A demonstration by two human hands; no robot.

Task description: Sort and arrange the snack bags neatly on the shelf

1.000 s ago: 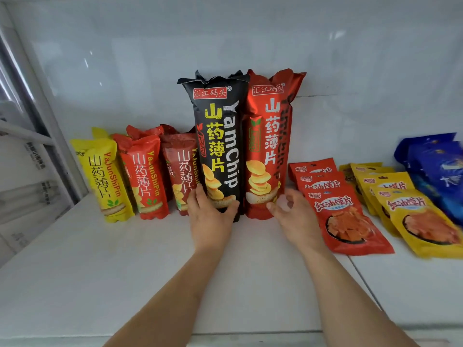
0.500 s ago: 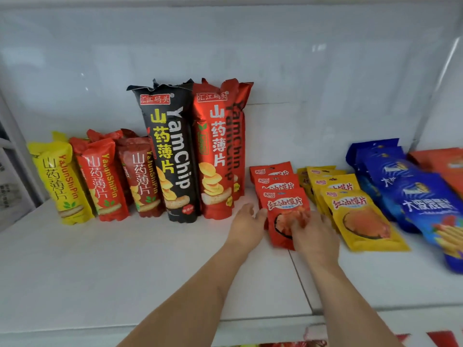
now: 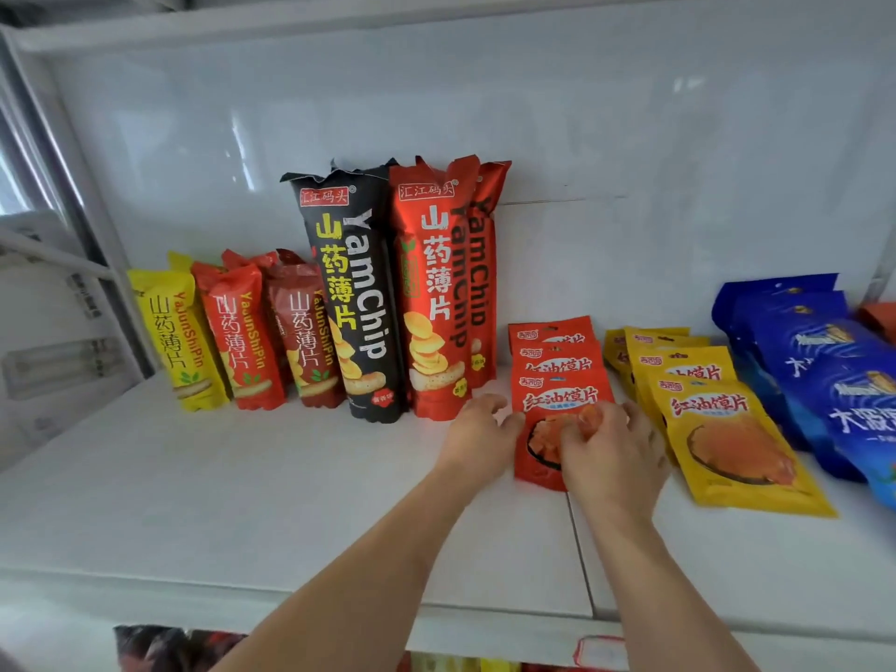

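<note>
Both hands on front red flat pouch [image 3: 557, 405] of lying stack. Right hand [image 3: 612, 448] rests over its lower half, fingers curled, pressing rather than gripping; left hand [image 3: 480, 431] loosely open, fingertips at pouch's left edge. Left of left hand: upright yam chip bags [image 3: 383, 293] — already lined against wall. Right of right hand: yellow pouches [image 3: 717, 424], blue bags [image 3: 824, 361], overlapped rows. Judgement — mostly sorted; red stack squaring left.
</note>
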